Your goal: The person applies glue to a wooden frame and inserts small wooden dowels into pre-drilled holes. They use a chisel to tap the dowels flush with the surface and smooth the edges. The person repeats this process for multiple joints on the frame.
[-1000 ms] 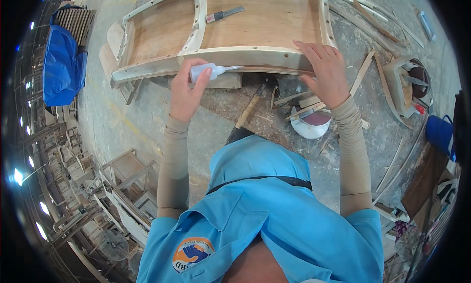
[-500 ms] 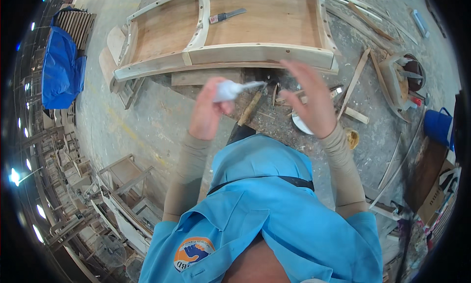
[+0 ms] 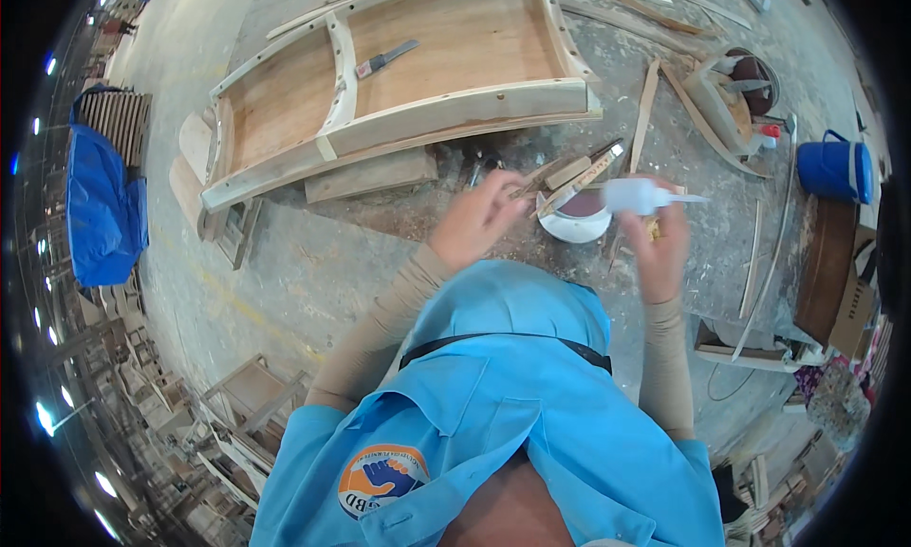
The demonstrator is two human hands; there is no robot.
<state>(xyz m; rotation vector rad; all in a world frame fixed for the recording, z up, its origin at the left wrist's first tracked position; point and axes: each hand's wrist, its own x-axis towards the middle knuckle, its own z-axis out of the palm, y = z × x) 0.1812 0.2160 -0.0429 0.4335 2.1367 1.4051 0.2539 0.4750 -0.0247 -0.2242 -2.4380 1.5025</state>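
Betw. R hand (image 3: pixel 660 248) thumb & fingers, white btl (image 3: pixel 628 197) clamped; L hand (image 3: pixel 476 220) grip unclear.

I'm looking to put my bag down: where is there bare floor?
Widest: between the blue sheet and the left sleeve. Smaller: between the right sleeve and the thin strip. Crowded: beside the left hand, with wood pieces by a round white container.

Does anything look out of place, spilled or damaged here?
The flat-bladed tool lies loose and slanted inside the wooden frame, perhaps just set down there. Wood strips are scattered untidily over the stained floor. The bottle in the right hand shows no visible leak, and nothing looks clearly broken.
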